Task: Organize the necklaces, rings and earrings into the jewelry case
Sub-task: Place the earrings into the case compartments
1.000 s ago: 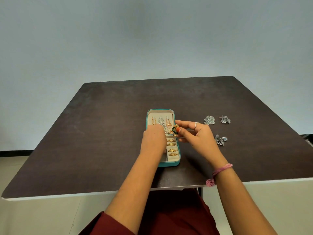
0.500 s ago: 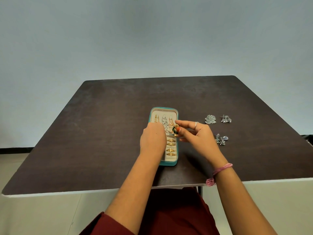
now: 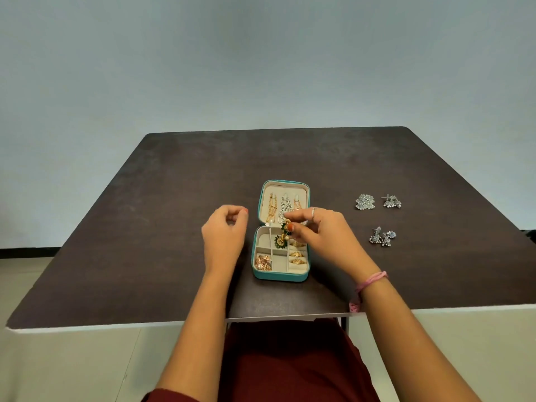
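Over the jewelry case (image 3: 280, 275), right hand (image 3: 324, 236) pinches a green-gold earring (image 3: 286, 226); left hand (image 3: 223, 233) loosely curled, empty; loosening risks snagging hung necklaces (image 3: 282, 207)

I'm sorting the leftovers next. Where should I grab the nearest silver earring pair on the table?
Pinch the silver earring pair from above at its two raised tops. It lies low on the table, clear of the case, so a side approach would likely just push it.

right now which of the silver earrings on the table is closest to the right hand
The silver earring cluster nearest the table's front edge: it lies alone, closest to the right hand, while the other two silver earrings sit side by side farther back.
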